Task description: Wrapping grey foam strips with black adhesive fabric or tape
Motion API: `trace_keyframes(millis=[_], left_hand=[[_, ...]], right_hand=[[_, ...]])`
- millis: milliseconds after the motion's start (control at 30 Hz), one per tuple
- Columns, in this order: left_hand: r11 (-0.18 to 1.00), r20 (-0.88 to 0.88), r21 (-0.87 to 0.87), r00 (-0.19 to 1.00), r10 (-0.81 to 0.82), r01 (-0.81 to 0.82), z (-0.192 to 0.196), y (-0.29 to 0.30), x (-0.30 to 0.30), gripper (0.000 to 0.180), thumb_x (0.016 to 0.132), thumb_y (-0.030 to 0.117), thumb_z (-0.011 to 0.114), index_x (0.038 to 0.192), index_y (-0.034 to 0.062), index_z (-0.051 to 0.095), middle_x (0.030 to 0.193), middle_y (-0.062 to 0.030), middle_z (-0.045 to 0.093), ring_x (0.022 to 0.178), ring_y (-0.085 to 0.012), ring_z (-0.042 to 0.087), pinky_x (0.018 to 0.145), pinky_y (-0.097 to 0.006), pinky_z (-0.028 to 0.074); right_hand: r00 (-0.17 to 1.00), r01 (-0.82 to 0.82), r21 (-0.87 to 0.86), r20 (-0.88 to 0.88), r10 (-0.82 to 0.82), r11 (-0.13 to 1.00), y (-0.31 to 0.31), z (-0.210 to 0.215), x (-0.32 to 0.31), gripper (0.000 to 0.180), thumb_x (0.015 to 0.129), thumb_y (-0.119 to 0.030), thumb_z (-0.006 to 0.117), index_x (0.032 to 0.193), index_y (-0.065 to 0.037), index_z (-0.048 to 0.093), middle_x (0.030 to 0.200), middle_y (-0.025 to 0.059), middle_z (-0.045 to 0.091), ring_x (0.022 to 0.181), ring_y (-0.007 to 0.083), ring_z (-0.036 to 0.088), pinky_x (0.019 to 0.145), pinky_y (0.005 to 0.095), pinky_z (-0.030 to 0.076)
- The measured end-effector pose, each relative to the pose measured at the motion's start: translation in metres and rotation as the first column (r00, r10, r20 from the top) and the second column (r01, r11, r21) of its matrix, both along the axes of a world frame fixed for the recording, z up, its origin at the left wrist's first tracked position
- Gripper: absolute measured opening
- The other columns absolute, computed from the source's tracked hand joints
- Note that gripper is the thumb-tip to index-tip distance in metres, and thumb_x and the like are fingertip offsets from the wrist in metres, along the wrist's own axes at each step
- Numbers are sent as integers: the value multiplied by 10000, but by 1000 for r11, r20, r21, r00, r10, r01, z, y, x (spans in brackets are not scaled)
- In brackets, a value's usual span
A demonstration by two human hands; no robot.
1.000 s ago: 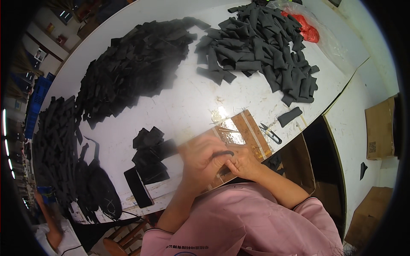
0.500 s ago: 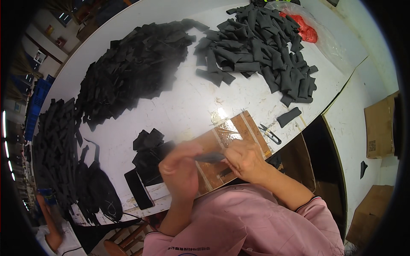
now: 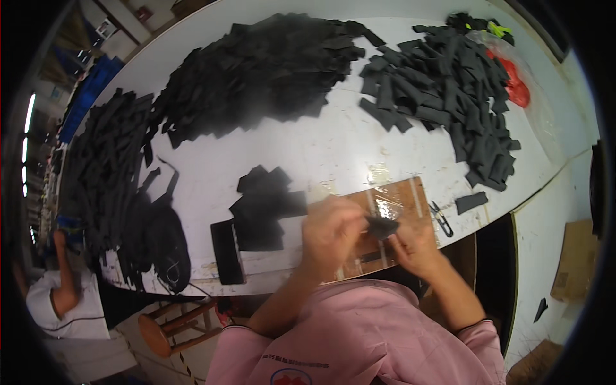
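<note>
Over a wooden board (image 3: 418,192) near the table's front edge, both hands are at a small dark grey fabric piece (image 3: 383,227). My right hand (image 3: 416,245) pinches its right side between thumb and fingers. My left hand (image 3: 332,232), a little blurred, has its fingers curled at the piece's left end. How the piece is folded cannot be made out. Left of my left hand lies a small stack of flat dark fabric pieces (image 3: 262,208). Thread snips (image 3: 442,220) rest just right of the board, with a single padded fabric tube (image 3: 471,203) beyond them.
A large heap of flat dark pieces (image 3: 256,70) covers the far left; a pile of grey fabric tubes (image 3: 449,96) lies far right beside a red bag (image 3: 517,83). Dark strips (image 3: 106,167) fill the left side. A black phone (image 3: 228,252) lies near the front edge. Another person's arm (image 3: 66,276) shows lower left.
The view has shifted, so the table's contents sit further right in the picture. The held fabric piece has turned and now looks more bunched between my hands. Both hands remain at it.
</note>
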State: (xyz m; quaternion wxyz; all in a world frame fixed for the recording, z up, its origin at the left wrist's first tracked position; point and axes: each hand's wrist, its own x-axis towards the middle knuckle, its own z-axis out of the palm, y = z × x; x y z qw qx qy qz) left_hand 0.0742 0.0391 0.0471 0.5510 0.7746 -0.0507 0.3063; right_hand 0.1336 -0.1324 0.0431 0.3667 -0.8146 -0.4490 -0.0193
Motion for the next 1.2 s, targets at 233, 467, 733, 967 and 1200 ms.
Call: trace_keyframes(millis=[233, 467, 733, 967, 1200], left_hand=[[336, -294, 751, 168, 941, -568, -105, 170, 5, 228, 746, 80, 532, 963, 11, 534, 951, -169, 562, 859, -297, 547, 743, -404, 430], [727, -598, 536, 414, 686, -430, -88, 194, 3, 98, 711, 37, 529, 803, 8, 545, 910, -161, 559, 866, -343, 501, 702, -408, 407], [711, 25, 563, 869, 494, -421, -20, 127, -10, 25, 727, -8, 491, 747, 7, 492, 910, -138, 510, 843, -318, 469, 731, -374, 390], [726, -39, 688, 998, 47, -7, -6, 35, -66, 135, 659, -55, 529, 761, 29, 497, 962, -145, 495, 901, -305, 484, 731, -383, 420], [942, -175, 89, 926, 336, -325, -40, 19, -85, 120, 770, -30, 511, 883, -3, 486, 968, -142, 488, 833, -196, 499, 724, -284, 425]], right_hand=[[732, 452, 420, -679, -58, 787, 11, 46, 65, 447, 903, -374, 319, 865, -5, 568, 559, 18, 497, 473, 78, 407, 461, 215, 304], [436, 404, 154, -899, -42, 901, -6, 1, -19, 339, 891, -305, 432, 780, -15, 567, 563, 1, 498, 504, 63, 439, 472, 195, 356], [363, -28, 8, -932, 18, 1000, 26, -15, -47, 439, 888, -396, 397, 893, 10, 563, 704, 49, 558, 628, 95, 520, 558, 211, 413], [-300, 491, 344, -796, 526, 800, 75, -26, -40, 296, 821, -266, 558, 961, -12, 501, 851, 84, 571, 719, 173, 585, 567, 281, 505], [-263, 620, 104, -906, 332, 777, 74, -20, -45, 198, 758, -75, 630, 915, -27, 519, 797, 62, 572, 652, 163, 594, 511, 231, 512]])
